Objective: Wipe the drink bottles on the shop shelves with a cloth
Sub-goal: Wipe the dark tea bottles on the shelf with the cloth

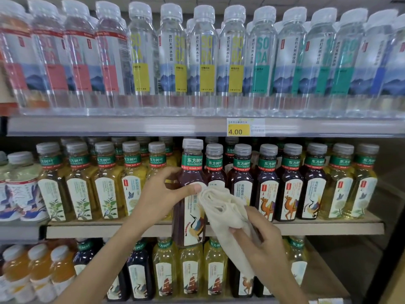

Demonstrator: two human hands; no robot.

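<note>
A dark brown tea bottle with a grey cap and a crane on its white label is held out in front of the middle shelf. My left hand grips its upper body from the left, thumb across the front. My right hand holds a bunched cream cloth pressed against the bottle's right side. The cloth covers part of the label.
The top shelf carries clear soda-water bottles and a yellow 4.00 price tag. The middle shelf holds yellow and dark tea bottles close on both sides of the held one. More tea and orange drink bottles stand below.
</note>
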